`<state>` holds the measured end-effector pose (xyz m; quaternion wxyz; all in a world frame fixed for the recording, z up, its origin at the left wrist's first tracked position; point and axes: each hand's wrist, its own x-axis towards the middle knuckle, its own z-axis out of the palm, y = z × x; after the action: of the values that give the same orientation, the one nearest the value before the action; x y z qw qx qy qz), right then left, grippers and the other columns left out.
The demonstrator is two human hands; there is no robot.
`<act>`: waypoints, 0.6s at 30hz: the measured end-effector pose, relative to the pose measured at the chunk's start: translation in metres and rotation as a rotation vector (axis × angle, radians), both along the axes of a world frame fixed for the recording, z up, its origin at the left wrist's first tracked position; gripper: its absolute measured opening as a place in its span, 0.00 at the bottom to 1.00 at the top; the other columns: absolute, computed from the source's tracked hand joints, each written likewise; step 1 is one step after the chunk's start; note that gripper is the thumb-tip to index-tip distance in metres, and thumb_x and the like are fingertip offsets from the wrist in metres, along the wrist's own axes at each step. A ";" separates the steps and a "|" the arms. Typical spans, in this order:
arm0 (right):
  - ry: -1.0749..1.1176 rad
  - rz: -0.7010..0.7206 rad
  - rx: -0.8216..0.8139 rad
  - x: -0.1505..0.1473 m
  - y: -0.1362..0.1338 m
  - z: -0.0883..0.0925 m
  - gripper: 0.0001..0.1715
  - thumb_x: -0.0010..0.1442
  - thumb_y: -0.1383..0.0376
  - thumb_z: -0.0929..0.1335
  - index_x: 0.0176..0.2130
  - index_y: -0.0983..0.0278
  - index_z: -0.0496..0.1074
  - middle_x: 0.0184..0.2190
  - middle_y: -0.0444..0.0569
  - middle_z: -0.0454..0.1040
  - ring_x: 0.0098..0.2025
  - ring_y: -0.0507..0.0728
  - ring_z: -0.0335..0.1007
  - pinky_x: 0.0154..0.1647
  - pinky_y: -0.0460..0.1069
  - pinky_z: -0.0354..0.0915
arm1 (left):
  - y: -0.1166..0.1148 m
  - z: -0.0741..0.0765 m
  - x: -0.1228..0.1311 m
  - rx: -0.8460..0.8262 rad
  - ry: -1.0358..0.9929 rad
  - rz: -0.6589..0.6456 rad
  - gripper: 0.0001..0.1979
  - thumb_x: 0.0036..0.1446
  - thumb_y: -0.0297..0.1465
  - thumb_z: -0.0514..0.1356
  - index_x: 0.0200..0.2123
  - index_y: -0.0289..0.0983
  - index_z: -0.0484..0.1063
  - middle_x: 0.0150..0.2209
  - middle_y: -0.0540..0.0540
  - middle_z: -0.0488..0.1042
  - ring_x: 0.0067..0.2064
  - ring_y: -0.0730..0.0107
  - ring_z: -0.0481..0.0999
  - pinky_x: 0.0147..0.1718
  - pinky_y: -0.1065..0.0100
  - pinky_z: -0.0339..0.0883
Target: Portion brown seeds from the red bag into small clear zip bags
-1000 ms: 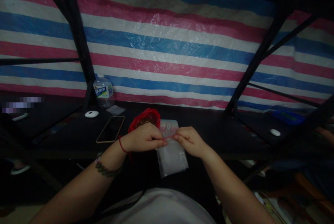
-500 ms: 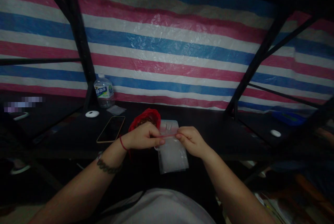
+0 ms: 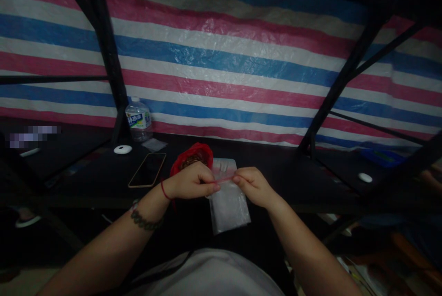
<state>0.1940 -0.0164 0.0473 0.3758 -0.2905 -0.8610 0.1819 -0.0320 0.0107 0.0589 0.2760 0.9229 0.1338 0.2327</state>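
Note:
A clear plastic zip bag with a red strip along its top hangs between my hands at the table's front edge. My left hand pinches the strip's left end between thumb and bent fingers. At the right end, my right hand is closed on the same strip. Behind the held bag, more clear plastic lies on the table; whether it is a separate stack I cannot tell. Just beyond my left hand sits an open red bag with small brown pieces inside, partly covered by that hand.
Left of the red bag lies a phone. Farther back are a white oval object, a small clear packet and a plastic bottle. Black metal posts frame the table; a blue tray is at right.
Both hands keep their hold on the bag's red strip. The bag's lower edge has swung down slightly, and the view has shifted a little.

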 end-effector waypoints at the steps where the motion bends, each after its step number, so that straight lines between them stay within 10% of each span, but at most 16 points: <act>1: -0.017 0.015 0.003 0.000 0.001 -0.001 0.27 0.66 0.55 0.59 0.19 0.65 0.56 0.17 0.39 0.54 0.20 0.47 0.51 0.23 0.44 0.48 | 0.001 -0.001 0.000 -0.015 0.028 -0.004 0.24 0.61 0.38 0.53 0.15 0.34 0.57 0.16 0.55 0.52 0.19 0.80 0.54 0.21 0.72 0.47; 18: -0.194 0.131 -0.151 -0.008 0.003 -0.010 0.24 0.63 0.56 0.63 0.21 0.66 0.63 0.17 0.39 0.57 0.21 0.47 0.53 0.22 0.43 0.48 | -0.004 -0.008 0.015 0.018 0.140 0.014 0.24 0.62 0.39 0.51 0.16 0.34 0.57 0.18 0.55 0.52 0.21 0.81 0.54 0.22 0.73 0.47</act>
<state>0.1862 -0.0136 0.0374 0.2553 -0.2775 -0.8942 0.2413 -0.0173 0.0066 0.0509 0.2560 0.9385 0.1570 0.1704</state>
